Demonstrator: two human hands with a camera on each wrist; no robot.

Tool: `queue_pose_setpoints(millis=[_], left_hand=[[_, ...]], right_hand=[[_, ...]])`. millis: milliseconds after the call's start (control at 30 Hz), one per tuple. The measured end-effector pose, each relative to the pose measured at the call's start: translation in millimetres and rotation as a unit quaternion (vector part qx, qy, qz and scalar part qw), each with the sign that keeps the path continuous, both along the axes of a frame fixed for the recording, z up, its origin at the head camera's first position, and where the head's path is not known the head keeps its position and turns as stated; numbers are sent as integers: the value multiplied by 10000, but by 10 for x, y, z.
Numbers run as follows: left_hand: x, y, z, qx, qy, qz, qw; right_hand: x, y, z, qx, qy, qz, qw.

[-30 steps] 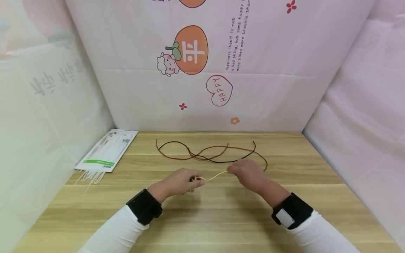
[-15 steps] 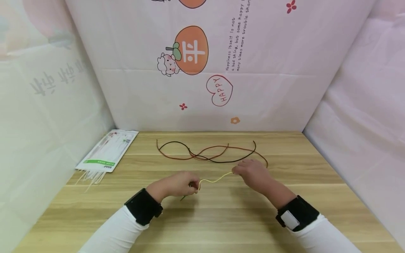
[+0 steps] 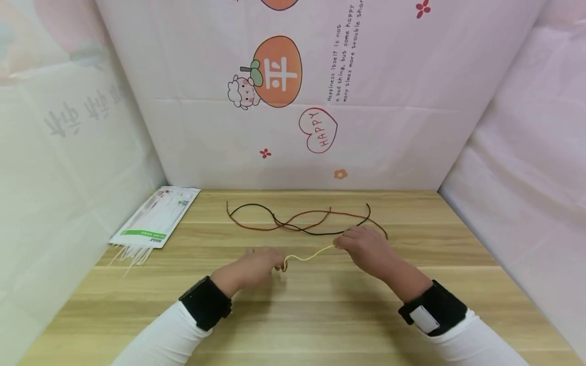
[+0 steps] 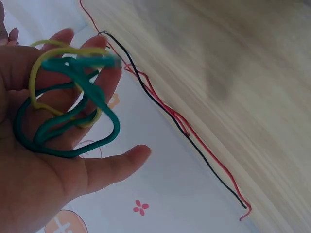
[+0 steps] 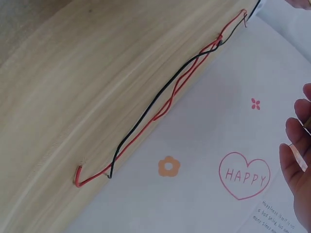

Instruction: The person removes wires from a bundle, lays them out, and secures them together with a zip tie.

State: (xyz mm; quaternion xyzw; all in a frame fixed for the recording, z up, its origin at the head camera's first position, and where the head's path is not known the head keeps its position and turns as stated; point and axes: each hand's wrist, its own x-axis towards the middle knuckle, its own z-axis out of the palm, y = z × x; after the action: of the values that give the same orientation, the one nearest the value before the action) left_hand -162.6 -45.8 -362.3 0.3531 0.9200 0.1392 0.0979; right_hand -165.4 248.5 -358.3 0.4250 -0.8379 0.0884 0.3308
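A thin yellow wire (image 3: pixel 302 258) runs in a wavy line between my two hands above the table. My left hand (image 3: pixel 256 267) holds its left part. In the left wrist view, yellow and teal-green wire (image 4: pixel 99 94) lie looped together against bent fingers, with the thumb (image 4: pixel 131 160) stretched away from them. My right hand (image 3: pixel 363 249) pinches the yellow wire's other end. Only some curled fingers (image 5: pixel 294 131) of that hand show at the edge of the right wrist view.
Behind the hands, red wires (image 3: pixel 252 228) and a black wire (image 3: pixel 320 234) cross each other on the wooden table (image 3: pixel 293 330). A white pouch (image 3: pixel 155 211) lies at the back left, thin white strips (image 3: pixel 133 255) sticking out. Patterned sheets (image 3: pixel 389 127) wall in the table.
My left hand has turned, and the green end that stuck out below it is hidden in the head view. My right hand has shifted slightly right, leaving a longer stretch of yellow wire showing.
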Motion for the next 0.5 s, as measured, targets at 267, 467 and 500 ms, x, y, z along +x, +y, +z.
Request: queue_pose_setpoints(millis=[267, 467, 500], left_hand=[[23, 7, -9, 79, 393, -194, 9990], [-6, -9, -93, 531, 97, 34, 9985], [-17, -17, -109, 648, 112, -16, 9978]], right_hand=[[10, -27, 59, -113, 53, 103, 9999], [10, 5, 54, -13, -147, 8, 9999], [5, 24, 46, 4, -193, -17, 9998]])
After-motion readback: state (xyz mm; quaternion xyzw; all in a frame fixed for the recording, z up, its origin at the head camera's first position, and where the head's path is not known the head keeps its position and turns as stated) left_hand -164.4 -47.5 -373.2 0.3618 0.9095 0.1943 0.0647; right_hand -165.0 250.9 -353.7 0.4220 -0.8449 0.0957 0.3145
